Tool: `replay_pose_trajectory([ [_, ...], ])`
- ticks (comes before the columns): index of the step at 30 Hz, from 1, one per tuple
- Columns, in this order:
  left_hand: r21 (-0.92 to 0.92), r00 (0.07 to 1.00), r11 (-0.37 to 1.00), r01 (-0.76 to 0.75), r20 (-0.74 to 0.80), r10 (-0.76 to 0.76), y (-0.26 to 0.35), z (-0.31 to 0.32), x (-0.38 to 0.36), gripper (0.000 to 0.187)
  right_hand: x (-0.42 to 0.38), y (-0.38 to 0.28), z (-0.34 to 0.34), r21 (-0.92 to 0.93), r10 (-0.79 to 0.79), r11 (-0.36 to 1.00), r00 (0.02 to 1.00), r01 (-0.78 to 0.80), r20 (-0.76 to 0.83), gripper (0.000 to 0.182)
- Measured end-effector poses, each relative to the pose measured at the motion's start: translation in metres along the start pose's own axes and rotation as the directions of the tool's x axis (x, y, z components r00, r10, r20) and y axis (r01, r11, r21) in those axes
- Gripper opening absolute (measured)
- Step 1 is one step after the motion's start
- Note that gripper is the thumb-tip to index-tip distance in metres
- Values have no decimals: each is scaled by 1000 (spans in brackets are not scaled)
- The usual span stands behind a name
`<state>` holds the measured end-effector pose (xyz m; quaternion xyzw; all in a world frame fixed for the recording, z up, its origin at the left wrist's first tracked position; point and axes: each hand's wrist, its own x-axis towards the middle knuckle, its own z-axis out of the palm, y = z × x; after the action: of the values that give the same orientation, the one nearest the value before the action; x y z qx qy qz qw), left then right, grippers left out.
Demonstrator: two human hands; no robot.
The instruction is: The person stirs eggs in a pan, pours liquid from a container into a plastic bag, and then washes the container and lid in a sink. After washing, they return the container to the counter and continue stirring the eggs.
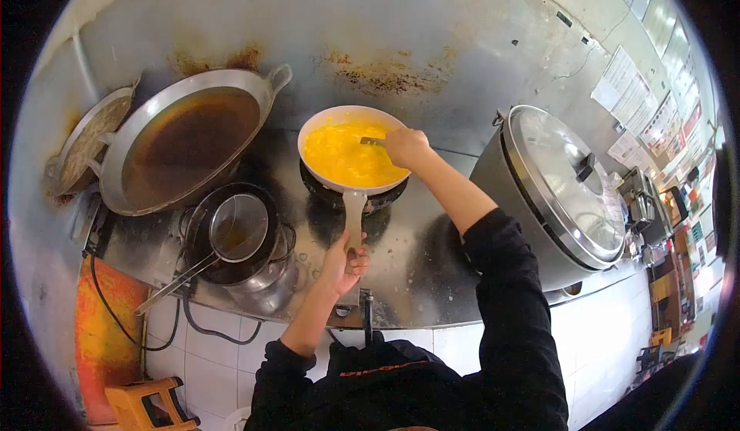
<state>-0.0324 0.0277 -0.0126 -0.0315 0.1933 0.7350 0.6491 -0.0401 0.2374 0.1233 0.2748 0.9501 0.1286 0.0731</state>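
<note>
A light-coloured frying pan sits over a dark burner on the steel counter. Bright yellow egg, partly set into soft folds, covers its base. My left hand is wrapped round the pan's pale handle, which points toward me. Above the pan's right side, my right hand grips a flat utensil, seemingly a spatula. Its visible end reaches into the egg, and the rest is hidden in my fist.
A large wok of dark liquid stands at the left, with another wok beyond it. Nearer me, a strainer rests on a dark pot. At the right stands a big lidded pot. An orange stool is at lower left.
</note>
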Motion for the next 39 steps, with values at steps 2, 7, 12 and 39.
replay_pose_trajectory([
  [2,1,1000,1000,-2,10,2,0,0,0,35,-13,5,-20,-5,-48,999,997,48,59,18],
  [7,12,1000,1000,-1,27,1,1,0,0,35,-36,6,-57,-25,-244,966,942,257,228,19],
  [12,6,1000,1000,-19,12,19,1,1,-1,35,-67,-26,-62,53,-174,984,973,168,152,20],
  [39,-88,998,995,-47,32,50,-5,0,-5,36,-19,2,24,371,284,904,946,-211,-154,23],
])
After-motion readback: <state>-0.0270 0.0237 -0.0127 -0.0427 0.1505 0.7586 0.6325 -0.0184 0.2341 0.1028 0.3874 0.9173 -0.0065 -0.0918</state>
